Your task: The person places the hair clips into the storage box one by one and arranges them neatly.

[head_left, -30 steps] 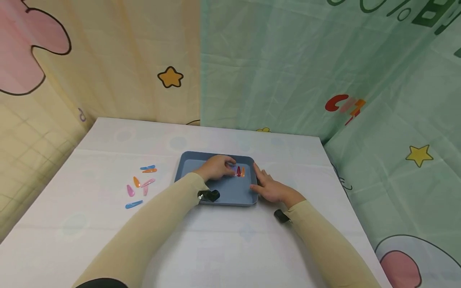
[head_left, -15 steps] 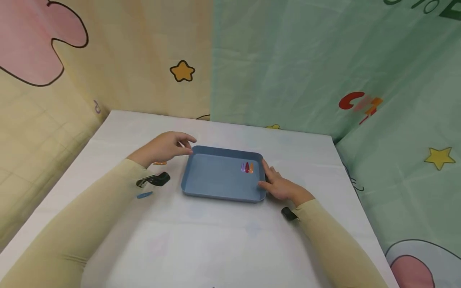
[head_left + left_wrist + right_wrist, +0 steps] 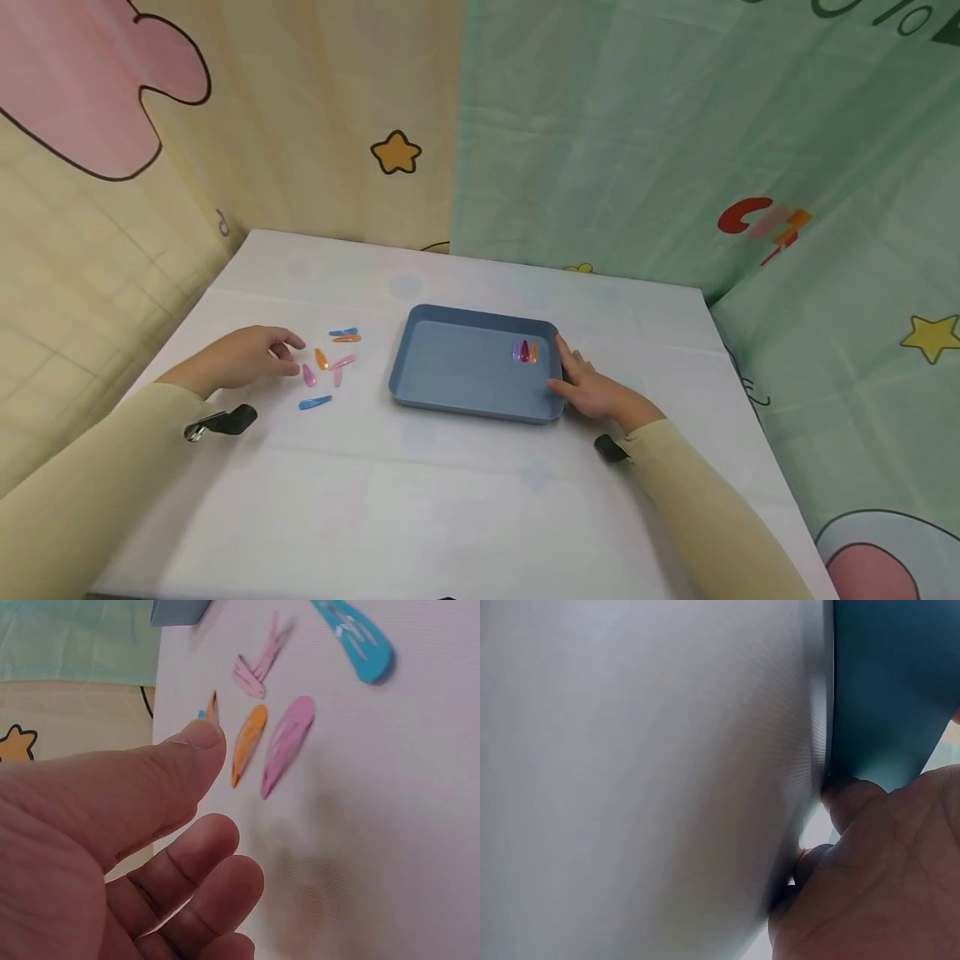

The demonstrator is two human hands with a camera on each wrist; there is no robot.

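I see the left hand holding nothing, its grasp moderately wide, just beside a pink clip; to take one well, I would pinch its long edges and leave neighbours unpushed; the right hand, relaxed, rests against the single tray; on the table I count two blue clips, two orange clips, three pink clips; inside the tray, one purple clip, one red clip, one orange clip
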